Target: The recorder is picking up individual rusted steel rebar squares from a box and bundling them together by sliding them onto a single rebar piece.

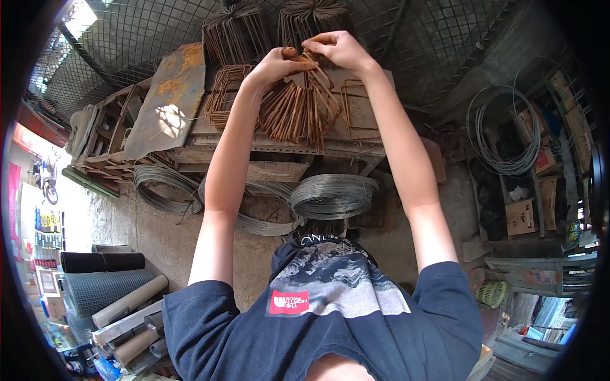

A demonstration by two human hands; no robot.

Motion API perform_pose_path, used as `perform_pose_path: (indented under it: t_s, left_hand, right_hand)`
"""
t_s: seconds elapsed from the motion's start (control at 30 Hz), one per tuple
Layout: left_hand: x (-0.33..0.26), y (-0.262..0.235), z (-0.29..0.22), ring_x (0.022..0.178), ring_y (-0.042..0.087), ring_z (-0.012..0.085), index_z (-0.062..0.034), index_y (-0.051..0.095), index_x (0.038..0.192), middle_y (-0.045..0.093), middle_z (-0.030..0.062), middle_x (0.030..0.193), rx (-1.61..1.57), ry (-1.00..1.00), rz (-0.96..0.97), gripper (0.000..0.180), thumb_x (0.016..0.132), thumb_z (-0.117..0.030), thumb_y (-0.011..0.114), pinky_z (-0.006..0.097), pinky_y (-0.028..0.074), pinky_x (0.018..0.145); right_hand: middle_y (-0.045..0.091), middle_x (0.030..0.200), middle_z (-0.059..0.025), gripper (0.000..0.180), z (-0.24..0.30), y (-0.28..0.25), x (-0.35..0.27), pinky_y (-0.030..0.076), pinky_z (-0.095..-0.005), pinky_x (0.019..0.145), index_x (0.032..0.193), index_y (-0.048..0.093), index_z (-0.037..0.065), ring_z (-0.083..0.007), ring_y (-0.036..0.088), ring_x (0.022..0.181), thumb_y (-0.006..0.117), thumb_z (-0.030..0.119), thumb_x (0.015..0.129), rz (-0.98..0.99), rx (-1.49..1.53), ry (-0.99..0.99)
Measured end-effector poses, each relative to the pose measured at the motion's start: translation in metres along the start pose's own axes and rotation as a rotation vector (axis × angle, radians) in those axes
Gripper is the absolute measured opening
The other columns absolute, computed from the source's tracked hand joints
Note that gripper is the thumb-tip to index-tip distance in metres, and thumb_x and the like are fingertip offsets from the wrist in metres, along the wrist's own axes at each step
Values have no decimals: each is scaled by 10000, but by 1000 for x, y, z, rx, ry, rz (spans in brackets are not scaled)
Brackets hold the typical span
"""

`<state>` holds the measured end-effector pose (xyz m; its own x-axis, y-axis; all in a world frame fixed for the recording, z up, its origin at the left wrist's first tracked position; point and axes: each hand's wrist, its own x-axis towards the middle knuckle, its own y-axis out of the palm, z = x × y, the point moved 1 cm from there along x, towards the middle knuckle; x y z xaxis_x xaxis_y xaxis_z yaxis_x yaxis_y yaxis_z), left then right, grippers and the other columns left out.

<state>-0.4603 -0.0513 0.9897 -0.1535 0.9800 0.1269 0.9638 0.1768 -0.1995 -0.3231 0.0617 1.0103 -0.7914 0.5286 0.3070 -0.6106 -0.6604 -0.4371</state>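
A fanned bundle of rusty steel rebar stirrups [298, 108] lies on the worktable, its ends drawn together at the far side. My left hand [279, 66] is closed at that gathered end, with its fingers curled over the tops of the stirrups. Just to its right, my right hand [343, 51] pinches thumb and fingers together above the bundle. Whatever is between those fingertips is too small to make out. Both arms reach straight out over the table.
More stirrups [227, 89] lie left of the bundle, and a few rectangular ones [357, 114] on its right. Stacked stirrups [235, 35] stand behind against wire mesh. Wire coils [333, 195] sit below the table edge; another coil [505, 130] hangs at right. Mesh rolls [108, 292] lie lower left.
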Motion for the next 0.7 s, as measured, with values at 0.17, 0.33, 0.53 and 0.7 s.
perform_pose_path:
  t_s: [0.17, 0.33, 0.53, 0.7]
  left_hand:
    - [-7, -1, -2, 829, 618, 131, 12, 599, 884, 652, 94, 906, 85, 52, -9, 181, 793, -135, 650, 254, 490, 761]
    - [-9, 2, -5, 740, 585, 112, -2, 582, 859, 610, 57, 788, 36, -139, -131, 397, 792, -390, 631, 228, 462, 688]
    - [-6, -2, -2, 713, 569, 114, 33, 563, 881, 589, 80, 766, 401, -95, -191, 583, 723, -513, 693, 240, 465, 651]
    - [-8, 1, 0, 739, 622, 145, 46, 548, 857, 609, 102, 768, 241, 41, -168, 560, 717, -467, 725, 257, 507, 673]
  right_hand:
    - [669, 822, -71, 236, 8, 10, 2, 484, -264, 700, 902, 681, 17, -120, 610, 739, 692, 222, 786, -76, -49, -49]
    - [660, 796, -50, 147, 14, 16, -6, 491, -224, 653, 906, 667, -5, -87, 600, 707, 646, 113, 821, -185, 25, -108]
    - [654, 776, -55, 138, 19, 14, -14, 492, -220, 635, 894, 667, -8, -91, 603, 698, 650, 104, 815, -217, 125, -132]
    - [655, 749, -58, 133, 14, 16, -9, 484, -224, 604, 861, 676, 1, -86, 588, 658, 661, 113, 792, -255, 127, -163]
